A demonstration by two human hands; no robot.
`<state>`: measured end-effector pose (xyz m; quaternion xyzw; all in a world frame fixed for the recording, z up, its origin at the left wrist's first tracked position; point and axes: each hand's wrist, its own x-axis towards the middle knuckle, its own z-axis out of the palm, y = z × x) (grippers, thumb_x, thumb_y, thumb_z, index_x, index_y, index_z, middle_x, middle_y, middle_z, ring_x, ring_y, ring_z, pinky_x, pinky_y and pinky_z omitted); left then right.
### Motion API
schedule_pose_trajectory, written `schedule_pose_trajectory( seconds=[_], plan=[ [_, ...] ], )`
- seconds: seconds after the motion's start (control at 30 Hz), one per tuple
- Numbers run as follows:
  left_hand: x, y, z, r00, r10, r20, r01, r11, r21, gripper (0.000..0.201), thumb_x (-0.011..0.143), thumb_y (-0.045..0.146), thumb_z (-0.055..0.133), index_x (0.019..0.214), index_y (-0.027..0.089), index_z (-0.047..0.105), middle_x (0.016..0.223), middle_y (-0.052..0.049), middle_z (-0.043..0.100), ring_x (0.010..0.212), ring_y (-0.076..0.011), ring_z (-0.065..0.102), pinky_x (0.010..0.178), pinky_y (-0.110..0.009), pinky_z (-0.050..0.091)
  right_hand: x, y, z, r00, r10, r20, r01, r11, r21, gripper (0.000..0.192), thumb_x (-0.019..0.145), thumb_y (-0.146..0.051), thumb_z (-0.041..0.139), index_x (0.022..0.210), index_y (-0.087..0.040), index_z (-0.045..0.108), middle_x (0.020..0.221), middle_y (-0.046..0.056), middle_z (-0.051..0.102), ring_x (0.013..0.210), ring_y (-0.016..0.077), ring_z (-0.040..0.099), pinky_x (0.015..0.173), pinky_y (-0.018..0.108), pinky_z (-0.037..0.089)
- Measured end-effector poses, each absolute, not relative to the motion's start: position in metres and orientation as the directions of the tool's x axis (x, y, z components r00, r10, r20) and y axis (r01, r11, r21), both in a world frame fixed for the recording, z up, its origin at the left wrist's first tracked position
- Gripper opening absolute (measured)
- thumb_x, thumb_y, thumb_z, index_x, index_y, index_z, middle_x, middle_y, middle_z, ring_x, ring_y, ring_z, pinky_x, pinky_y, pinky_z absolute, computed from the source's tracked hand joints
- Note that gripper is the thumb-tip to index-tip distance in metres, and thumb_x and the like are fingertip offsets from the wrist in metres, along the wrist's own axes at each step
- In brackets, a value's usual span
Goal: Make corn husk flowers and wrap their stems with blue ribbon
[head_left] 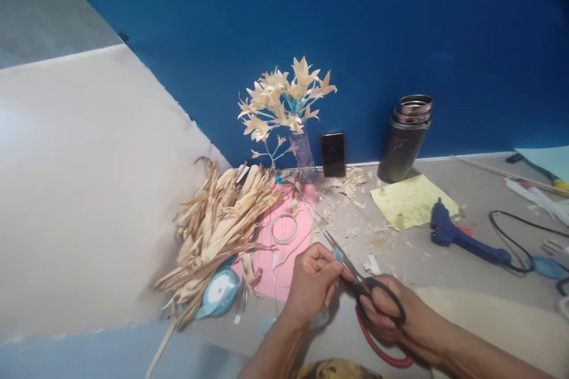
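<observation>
My left hand pinches a short piece of light blue ribbon between thumb and fingers. In my right hand is a pair of scissors with black and red handles. Their blades point up and left, passing beside the ribbon; whether they touch it I cannot tell. More blue ribbon hangs below my left hand. A roll of blue ribbon lies to the left, against a heap of dried corn husks. Behind my hands, husk flowers on blue-wrapped stems stand in a clear vase.
Pink paper bears a ring. A phone and a flask stand by the blue board. To the right are yellow paper, a blue glue gun and its black cord. Husk scraps litter the table.
</observation>
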<state>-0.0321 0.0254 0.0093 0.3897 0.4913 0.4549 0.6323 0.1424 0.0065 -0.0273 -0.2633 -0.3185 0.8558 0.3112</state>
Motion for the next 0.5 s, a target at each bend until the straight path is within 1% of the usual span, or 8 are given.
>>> schedule_pose_trajectory(
  seconds=[0.1, 0.2, 0.27, 0.33, 0.37, 0.4, 0.43, 0.5],
  plan=[
    [-0.032, 0.025, 0.012, 0.117, 0.950, -0.289, -0.183, 0.306, 0.934, 0.039, 0.073, 0.042, 0.077, 0.076, 0.020, 0.045, 0.064, -0.007, 0.074, 0.025, -0.0023, 0.033, 0.030, -0.017, 0.015, 0.140, 0.003, -0.030, -0.670, 0.684, -0.289, -0.387, -0.654, -0.649, 0.062, 0.070, -0.078, 0.069, 0.070, -0.018, 0.053, 0.047, -0.011, 0.035, 0.040, 0.0027, 0.013, 0.039, 0.020, 0.009],
    [-0.027, 0.019, 0.009, 0.112, 0.948, -0.299, -0.155, 0.314, 0.937, 0.035, 0.073, 0.039, 0.076, 0.074, 0.019, 0.047, 0.062, -0.004, 0.073, 0.026, -0.0026, 0.034, 0.030, -0.017, 0.016, 0.142, 0.006, -0.025, -0.687, 0.670, -0.281, -0.387, -0.664, -0.640, 0.063, 0.070, -0.080, 0.066, 0.071, -0.017, 0.056, 0.047, -0.010, 0.036, 0.039, 0.0027, 0.013, 0.039, 0.021, 0.009],
    [-0.023, 0.012, 0.003, 0.168, 0.928, -0.331, -0.105, 0.351, 0.930, 0.030, 0.072, 0.034, 0.075, 0.070, 0.018, 0.050, 0.059, -0.004, 0.071, 0.027, -0.0035, 0.036, 0.030, -0.017, 0.019, 0.150, 0.014, -0.017, -0.636, 0.731, -0.248, -0.447, -0.611, -0.653, 0.061, 0.070, -0.076, 0.070, 0.063, -0.019, 0.051, 0.046, -0.010, 0.033, 0.040, 0.0033, 0.014, 0.040, 0.021, 0.011],
    [-0.023, 0.004, -0.004, 0.263, 0.880, -0.396, -0.053, 0.423, 0.904, 0.026, 0.071, 0.032, 0.074, 0.066, 0.018, 0.052, 0.056, -0.005, 0.070, 0.026, -0.0049, 0.036, 0.029, -0.019, 0.021, 0.163, 0.023, -0.006, -0.481, 0.854, -0.197, -0.583, -0.480, -0.656, 0.062, 0.070, -0.072, 0.073, 0.056, -0.021, 0.041, 0.048, -0.009, 0.028, 0.043, 0.0048, 0.017, 0.042, 0.022, 0.017],
    [-0.026, 0.002, -0.005, 0.292, 0.857, -0.425, -0.045, 0.456, 0.889, 0.026, 0.070, 0.032, 0.074, 0.066, 0.018, 0.052, 0.056, -0.005, 0.070, 0.026, -0.0056, 0.037, 0.029, -0.019, 0.021, 0.169, 0.027, -0.003, -0.401, 0.897, -0.187, -0.631, -0.419, -0.653, 0.061, 0.071, -0.072, 0.073, 0.058, -0.021, 0.041, 0.049, -0.010, 0.027, 0.044, 0.0053, 0.016, 0.043, 0.023, 0.019],
    [-0.032, 0.002, -0.003, 0.229, 0.872, -0.433, -0.069, 0.458, 0.886, 0.026, 0.070, 0.033, 0.073, 0.067, 0.019, 0.051, 0.057, -0.005, 0.071, 0.025, -0.0053, 0.034, 0.029, -0.019, 0.019, 0.174, 0.029, 0.000, -0.365, 0.913, -0.181, -0.630, -0.385, -0.674, 0.059, 0.071, -0.074, 0.071, 0.061, -0.022, 0.044, 0.050, -0.010, 0.028, 0.044, 0.0061, 0.016, 0.042, 0.023, 0.019],
    [-0.040, 0.004, 0.001, 0.102, 0.909, -0.404, -0.090, 0.413, 0.906, 0.027, 0.071, 0.035, 0.072, 0.068, 0.019, 0.050, 0.059, -0.005, 0.072, 0.026, -0.0048, 0.034, 0.031, -0.019, 0.018, 0.178, 0.031, 0.001, -0.351, 0.920, -0.176, -0.594, -0.364, -0.717, 0.059, 0.070, -0.078, 0.068, 0.066, -0.023, 0.047, 0.052, -0.009, 0.033, 0.044, 0.0068, 0.019, 0.042, 0.024, 0.020],
    [-0.062, 0.012, 0.019, -0.029, 0.950, -0.311, -0.034, 0.310, 0.950, 0.026, 0.073, 0.035, 0.073, 0.073, 0.019, 0.052, 0.063, -0.004, 0.073, 0.031, -0.0056, 0.040, 0.037, -0.019, 0.025, 0.181, 0.032, -0.001, -0.418, 0.875, -0.245, -0.324, -0.395, -0.860, 0.050, 0.075, -0.071, 0.066, 0.075, -0.024, 0.052, 0.053, -0.008, 0.041, 0.043, 0.0087, 0.026, 0.043, 0.024, 0.021]
  ],
)
